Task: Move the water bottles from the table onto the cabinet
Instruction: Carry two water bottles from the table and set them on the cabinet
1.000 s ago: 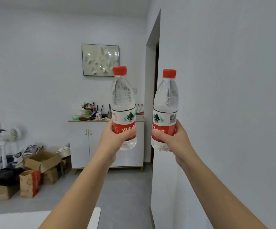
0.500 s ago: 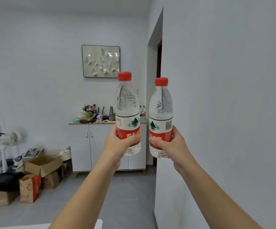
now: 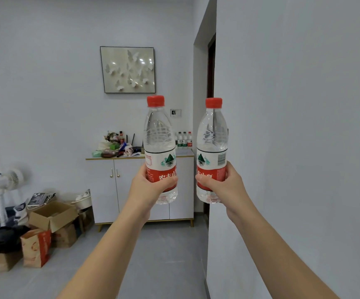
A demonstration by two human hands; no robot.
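My left hand [image 3: 148, 186] grips a clear water bottle [image 3: 159, 134] with a red cap and red label, held upright at arm's length. My right hand [image 3: 224, 186] grips a second, matching water bottle [image 3: 212, 134], also upright. Both bottles are in the air in front of a white cabinet [image 3: 105, 186] that stands against the far wall. Three small bottles [image 3: 184, 140] stand on the right end of the cabinet top, and clutter [image 3: 114, 146] covers its left part.
A white wall corner [image 3: 215, 234] juts out close on my right, with a dark doorway [image 3: 211, 67] behind it. Cardboard boxes [image 3: 52, 216], a paper bag [image 3: 35, 248] and a white fan [image 3: 4, 184] crowd the floor at left. Grey floor runs up to the cabinet.
The cabinet looks closer and larger. Both bottles sit lower in view, and the table edge at the bottom has dropped out of sight.
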